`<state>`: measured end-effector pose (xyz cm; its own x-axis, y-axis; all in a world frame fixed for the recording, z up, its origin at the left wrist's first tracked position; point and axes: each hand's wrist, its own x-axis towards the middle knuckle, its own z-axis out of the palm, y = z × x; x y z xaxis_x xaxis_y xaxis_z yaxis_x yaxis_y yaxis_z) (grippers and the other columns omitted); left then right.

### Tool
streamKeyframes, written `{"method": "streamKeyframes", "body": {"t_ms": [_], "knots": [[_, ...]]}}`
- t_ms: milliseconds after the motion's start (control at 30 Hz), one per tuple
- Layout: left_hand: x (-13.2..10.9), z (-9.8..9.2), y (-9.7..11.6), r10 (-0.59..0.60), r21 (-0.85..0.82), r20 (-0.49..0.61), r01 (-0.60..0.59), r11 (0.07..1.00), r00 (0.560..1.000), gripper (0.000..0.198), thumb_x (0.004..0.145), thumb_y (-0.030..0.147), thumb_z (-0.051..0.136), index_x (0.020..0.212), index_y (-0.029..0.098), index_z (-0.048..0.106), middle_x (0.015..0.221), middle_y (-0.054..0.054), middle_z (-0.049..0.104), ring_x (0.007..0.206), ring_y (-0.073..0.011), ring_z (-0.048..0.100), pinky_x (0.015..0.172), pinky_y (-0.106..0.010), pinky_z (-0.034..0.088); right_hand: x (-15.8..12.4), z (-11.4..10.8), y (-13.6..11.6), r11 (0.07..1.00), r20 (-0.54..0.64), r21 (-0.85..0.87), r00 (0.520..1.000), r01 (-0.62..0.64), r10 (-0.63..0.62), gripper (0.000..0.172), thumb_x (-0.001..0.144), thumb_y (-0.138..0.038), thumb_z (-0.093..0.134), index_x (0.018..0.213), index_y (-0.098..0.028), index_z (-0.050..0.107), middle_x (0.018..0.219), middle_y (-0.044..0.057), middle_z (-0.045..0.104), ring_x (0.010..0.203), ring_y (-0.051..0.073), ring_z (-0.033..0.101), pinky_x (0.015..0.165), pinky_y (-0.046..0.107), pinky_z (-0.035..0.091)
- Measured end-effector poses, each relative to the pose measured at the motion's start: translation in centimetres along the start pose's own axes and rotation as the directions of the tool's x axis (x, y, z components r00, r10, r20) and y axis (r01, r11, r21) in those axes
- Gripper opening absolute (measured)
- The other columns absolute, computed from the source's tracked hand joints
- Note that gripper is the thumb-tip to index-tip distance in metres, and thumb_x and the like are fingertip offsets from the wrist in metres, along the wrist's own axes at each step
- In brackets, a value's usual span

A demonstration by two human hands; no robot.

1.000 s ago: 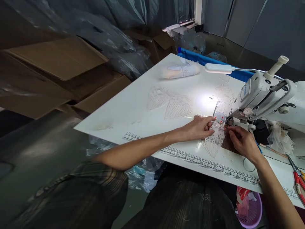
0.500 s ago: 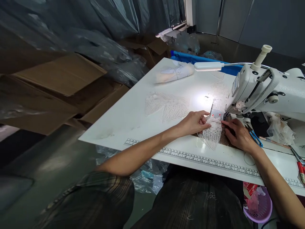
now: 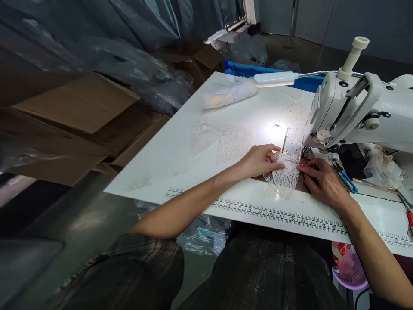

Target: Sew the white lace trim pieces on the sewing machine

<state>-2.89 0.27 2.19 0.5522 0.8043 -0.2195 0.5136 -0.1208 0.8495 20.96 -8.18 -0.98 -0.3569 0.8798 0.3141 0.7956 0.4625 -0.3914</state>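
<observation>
At the needle of the white sewing machine [image 3: 358, 112], the left hand [image 3: 260, 160] presses loose, unclenched fingertips on a white fan-shaped lace piece [image 3: 284, 181]. The right hand [image 3: 322, 181] lies flat on its other edge. The lace rests on the white table [image 3: 180, 159].

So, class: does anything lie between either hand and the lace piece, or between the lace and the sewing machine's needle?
Nothing visible does. The left hand and right hand rest directly on the lace piece, whose far end reaches the needle area under the sewing machine. Blue snips lie aside, to its right.
</observation>
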Motion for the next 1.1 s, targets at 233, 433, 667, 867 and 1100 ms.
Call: {"method": "streamKeyframes", "body": {"t_ms": [233, 433, 667, 867, 1100], "knots": [[0.0, -0.1, 0.1, -0.018, -0.021, 0.004, 0.018, 1.0, 1.0, 0.062, 0.078, 0.038, 0.074, 0.13, 0.011, 0.057, 0.082, -0.006, 0.072, 0.055, -0.0133, 0.063, 0.049, -0.025, 0.049, -0.2, -0.8, -0.3, 0.996, 0.023, 0.012, 0.996, 0.087, -0.087, 0.037, 0.094, -0.022, 0.046, 0.12, -0.028, 0.071, 0.108, 0.011, 0.064, 0.098, 0.024, 0.061, 0.086, 0.044, 0.054], [-0.1, -0.2, 0.8, -0.075, -0.038, 0.004, 0.075, 0.996, 0.997, 0.06, 0.077, 0.033, 0.075, 0.129, 0.01, 0.058, 0.081, -0.005, 0.073, 0.052, -0.0122, 0.063, 0.052, -0.025, 0.049, -0.4, -0.8, -0.3, 0.989, 0.053, -0.067, 0.99, 0.135, -0.132, 0.035, 0.091, -0.022, 0.049, 0.113, -0.033, 0.075, 0.11, 0.009, 0.064, 0.101, 0.025, 0.059, 0.088, 0.048, 0.052], [-0.4, -0.3, 0.8, 0.012, 0.045, -0.006, -0.012, 0.999, 1.0, 0.068, 0.075, 0.039, 0.078, 0.131, 0.009, 0.057, 0.078, -0.003, 0.072, 0.062, -0.0137, 0.066, 0.059, -0.025, 0.05, -0.6, -0.5, -0.5, 0.987, 0.035, -0.08, 0.99, 0.141, -0.139, 0.034, 0.09, -0.02, 0.051, 0.112, -0.03, 0.075, 0.109, 0.011, 0.063, 0.101, 0.027, 0.058, 0.082, 0.046, 0.052], [-0.7, -0.3, 0.8, 0.043, 0.127, -0.014, -0.04, 0.991, 0.999, 0.055, 0.083, 0.024, 0.066, 0.135, 0.01, 0.056, 0.081, -0.002, 0.072, 0.068, -0.0123, 0.065, 0.066, -0.025, 0.051, -0.5, -0.6, -0.7, 0.986, 0.027, -0.099, 0.991, 0.132, -0.13, 0.034, 0.091, -0.02, 0.05, 0.113, -0.03, 0.074, 0.108, 0.01, 0.064, 0.1, 0.025, 0.058, 0.081, 0.044, 0.052], [-0.8, -0.3, 0.4, 0.084, 0.129, 0.008, -0.084, 0.988, 0.996, 0.057, 0.082, 0.026, 0.063, 0.135, 0.011, 0.055, 0.083, -0.002, 0.071, 0.067, -0.0112, 0.063, 0.065, -0.024, 0.05, -0.5, -0.6, -0.9, 0.985, 0.012, -0.103, 0.991, 0.137, -0.136, 0.034, 0.091, -0.019, 0.051, 0.112, -0.031, 0.074, 0.108, 0.009, 0.064, 0.101, 0.026, 0.058, 0.08, 0.045, 0.052]]}}
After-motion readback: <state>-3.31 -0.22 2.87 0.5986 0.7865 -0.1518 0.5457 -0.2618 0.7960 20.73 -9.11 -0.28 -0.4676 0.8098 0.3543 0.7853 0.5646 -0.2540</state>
